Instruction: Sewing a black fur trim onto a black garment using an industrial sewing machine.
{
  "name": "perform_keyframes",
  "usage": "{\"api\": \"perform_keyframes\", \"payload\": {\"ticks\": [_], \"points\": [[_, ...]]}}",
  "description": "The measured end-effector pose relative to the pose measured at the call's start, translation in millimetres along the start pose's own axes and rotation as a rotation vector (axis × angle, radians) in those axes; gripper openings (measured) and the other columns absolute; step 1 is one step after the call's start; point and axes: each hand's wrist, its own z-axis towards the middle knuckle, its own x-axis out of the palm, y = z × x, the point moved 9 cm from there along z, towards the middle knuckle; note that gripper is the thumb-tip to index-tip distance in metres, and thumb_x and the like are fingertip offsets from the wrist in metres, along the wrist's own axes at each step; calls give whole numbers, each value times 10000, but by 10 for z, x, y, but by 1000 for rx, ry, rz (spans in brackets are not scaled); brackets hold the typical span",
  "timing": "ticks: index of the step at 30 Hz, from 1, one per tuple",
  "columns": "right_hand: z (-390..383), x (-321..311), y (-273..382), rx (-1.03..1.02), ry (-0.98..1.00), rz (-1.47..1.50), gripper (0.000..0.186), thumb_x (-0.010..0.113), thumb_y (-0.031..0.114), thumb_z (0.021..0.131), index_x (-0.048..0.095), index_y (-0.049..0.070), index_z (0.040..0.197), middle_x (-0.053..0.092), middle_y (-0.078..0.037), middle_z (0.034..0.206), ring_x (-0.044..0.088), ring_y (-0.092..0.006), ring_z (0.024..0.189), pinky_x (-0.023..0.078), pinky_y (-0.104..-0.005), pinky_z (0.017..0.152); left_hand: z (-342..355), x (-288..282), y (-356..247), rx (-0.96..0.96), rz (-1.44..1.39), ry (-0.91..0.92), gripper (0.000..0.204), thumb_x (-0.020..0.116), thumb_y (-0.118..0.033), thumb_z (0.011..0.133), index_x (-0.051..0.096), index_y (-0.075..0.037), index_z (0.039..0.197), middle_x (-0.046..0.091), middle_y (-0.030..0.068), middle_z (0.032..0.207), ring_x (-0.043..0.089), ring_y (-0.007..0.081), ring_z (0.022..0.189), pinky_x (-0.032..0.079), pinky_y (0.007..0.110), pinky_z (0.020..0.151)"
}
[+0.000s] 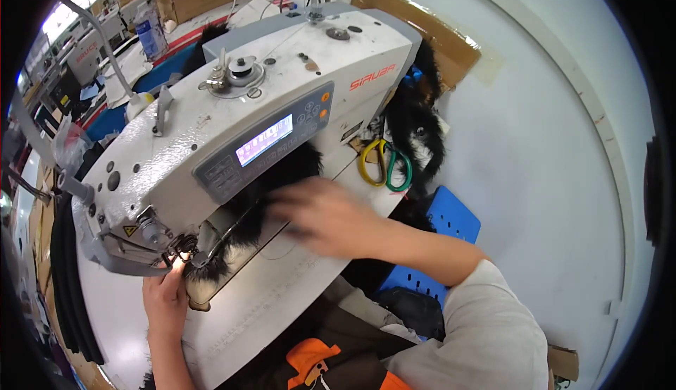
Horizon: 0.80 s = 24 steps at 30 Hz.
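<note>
Sewing machine point(232, 108): glossy off-white painted metal, w/ bare metal bits near the needle. Fur piece point(271, 193): shaggy black pile, pale edge, soft and matt. Worktop point(282, 298): smooth white, slight sheen. Scissors point(385, 164): smooth plastic handles, yellow and green. Crate point(451, 217): blue plastic, perforated. Sleeve point(486, 333): matt grey cloth.

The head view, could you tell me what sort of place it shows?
Probably a garment sewing workshop. A white industrial sewing machine fills the table, the left hand and right hand rest on black furry fabric under it, and similar machines stand behind.
</note>
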Motion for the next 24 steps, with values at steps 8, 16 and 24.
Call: {"api": "perform_keyframes", "payload": {"ticks": [8, 16, 24], "points": [[-1004, -546, -1621, 887, 166, -306, 561, 801, 321, 795, 607, -27, 1191, 700, -252, 910, 698, -426, 843, 545, -499, 751, -85, -87, 125, -171, -9, -64, 164, 741, -69, 865, 662, -26, 1002, 643, 160, 995, 616, 393, 943, 505, 468, 804], [-1177, -460, -1158, 1173, 79, 465, 721, 678, 76, 831, 446, 8, 1511, 596, -11, 688, 501, -84, 540, 348, -250, 483, -63, -106, 327, -202, -177, -119, 101, 739, -87, 876, 664, -38, 922, 646, 126, 945, 584, 350, 881, 483, 452, 772], [-837, 163, 637, 878, 451, 803, 518, 779, 174, 941, 570, 26, 1391, 558, 38, 758, 523, -53, 597, 436, -232, 538, -92, -136, 291, -150, -118, -68, 133, 750, -86, 855, 640, -55, 923, 624, 88, 990, 588, 309, 914, 488, 427, 795]]}}
